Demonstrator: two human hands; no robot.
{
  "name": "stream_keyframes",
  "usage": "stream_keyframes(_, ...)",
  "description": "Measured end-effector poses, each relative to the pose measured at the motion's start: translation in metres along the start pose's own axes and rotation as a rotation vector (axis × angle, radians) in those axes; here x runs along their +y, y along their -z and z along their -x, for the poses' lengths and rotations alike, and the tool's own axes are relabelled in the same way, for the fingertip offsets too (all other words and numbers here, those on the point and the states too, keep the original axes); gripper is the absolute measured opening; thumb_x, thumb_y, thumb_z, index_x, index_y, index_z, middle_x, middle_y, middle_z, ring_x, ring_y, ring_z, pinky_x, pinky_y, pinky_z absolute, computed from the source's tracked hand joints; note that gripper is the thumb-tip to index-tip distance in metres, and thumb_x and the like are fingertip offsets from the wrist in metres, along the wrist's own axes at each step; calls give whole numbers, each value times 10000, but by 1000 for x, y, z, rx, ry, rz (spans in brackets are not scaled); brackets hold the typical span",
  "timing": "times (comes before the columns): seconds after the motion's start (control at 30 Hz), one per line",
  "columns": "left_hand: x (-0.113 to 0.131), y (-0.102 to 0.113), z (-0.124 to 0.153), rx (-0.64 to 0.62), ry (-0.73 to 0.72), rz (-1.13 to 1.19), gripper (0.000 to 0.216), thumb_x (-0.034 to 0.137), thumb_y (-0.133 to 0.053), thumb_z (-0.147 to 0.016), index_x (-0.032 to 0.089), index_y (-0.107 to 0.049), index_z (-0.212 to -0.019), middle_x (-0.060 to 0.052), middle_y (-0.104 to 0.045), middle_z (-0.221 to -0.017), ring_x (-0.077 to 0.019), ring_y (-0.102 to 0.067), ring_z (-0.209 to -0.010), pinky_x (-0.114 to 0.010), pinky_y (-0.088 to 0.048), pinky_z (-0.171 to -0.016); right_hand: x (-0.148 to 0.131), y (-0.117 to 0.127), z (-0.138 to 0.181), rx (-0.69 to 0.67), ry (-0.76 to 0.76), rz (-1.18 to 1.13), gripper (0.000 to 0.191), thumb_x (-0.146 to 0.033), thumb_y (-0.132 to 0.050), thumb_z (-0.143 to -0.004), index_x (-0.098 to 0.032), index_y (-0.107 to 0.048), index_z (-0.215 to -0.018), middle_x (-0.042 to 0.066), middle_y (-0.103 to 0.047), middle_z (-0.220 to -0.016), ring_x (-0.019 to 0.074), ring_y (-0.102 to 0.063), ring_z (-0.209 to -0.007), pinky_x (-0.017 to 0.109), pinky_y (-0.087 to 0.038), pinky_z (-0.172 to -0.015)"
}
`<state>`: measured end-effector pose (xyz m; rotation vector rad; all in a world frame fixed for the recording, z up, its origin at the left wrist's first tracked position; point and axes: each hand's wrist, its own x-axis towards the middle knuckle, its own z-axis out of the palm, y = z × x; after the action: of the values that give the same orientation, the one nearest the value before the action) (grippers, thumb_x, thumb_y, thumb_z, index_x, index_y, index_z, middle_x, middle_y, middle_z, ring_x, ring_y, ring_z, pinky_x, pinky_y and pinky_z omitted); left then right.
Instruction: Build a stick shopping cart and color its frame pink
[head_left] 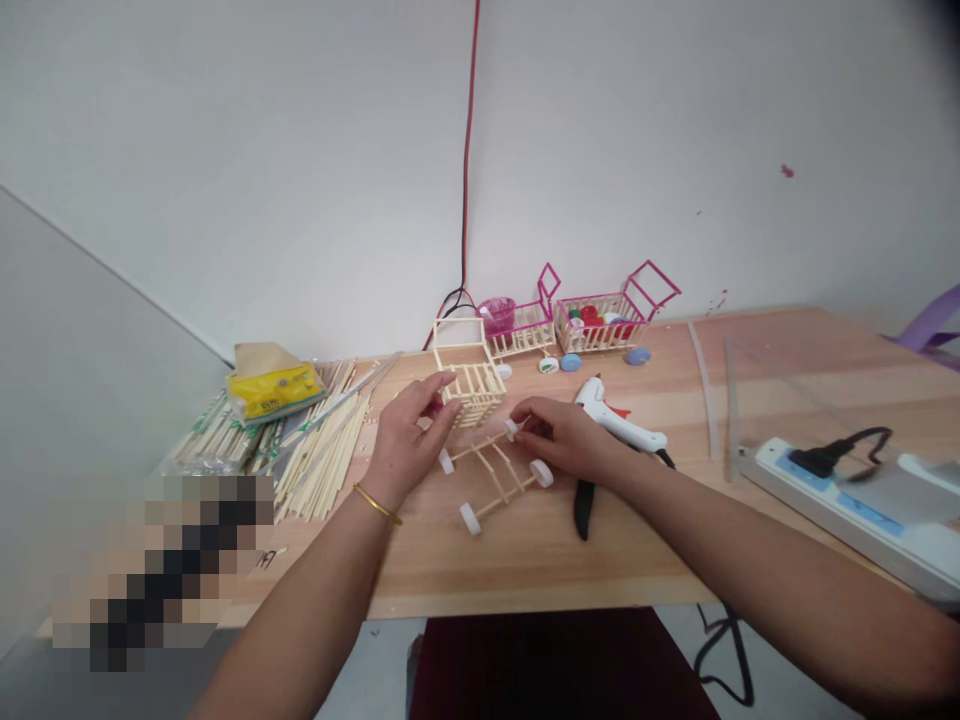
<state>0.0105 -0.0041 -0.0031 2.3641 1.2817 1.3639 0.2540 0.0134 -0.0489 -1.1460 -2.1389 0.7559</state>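
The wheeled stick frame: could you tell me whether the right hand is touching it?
Touching. The head view shows the right hand pinching a far wheel of the wheeled stick frame.

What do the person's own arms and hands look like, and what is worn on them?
Both arms are bare as far as the view shows: no sleeves, no gloves. The left hand has a thin gold-coloured bangle on its wrist. The right hand shows no bangle, watch or ring.
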Motion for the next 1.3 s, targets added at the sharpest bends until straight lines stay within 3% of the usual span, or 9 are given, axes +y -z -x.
stream_keyframes(0.47,1,-3,2,1,-34,-26,299,267,-577,-929,176,-594,-1214,-17,-619,-833,-121,-576,-731,-270,-524,-708,-8,3,1,89,24,-25,170,-288,-583,-870,-186,-594,-1005,56,-694,-901,165,-630,-721,303,-508,-668)
stream_keyframes(1.1,3,-2,2,-56,-113,-39,322,257,-573,-932,193,-558,-1248,-4,-582,-812,-128,-562,-731,-273,-481,-700,-7,1,2,53,56,6,148,-292,-582,-877,-200,-603,-991,45,-697,-916,160,-642,-721,291,-505,-669)
stream_keyframes(1.3,3,-3,2,-47,-120,-38,326,244,-586,-926,187,-556,-1245,5,-567,-801,-123,-555,-719,-270,-474,-695,-9,1,4,11,57,-11,156,-336,-576,-899,-198,-626,-952,35,-688,-836,161,-626,-707,278,-482,-637)
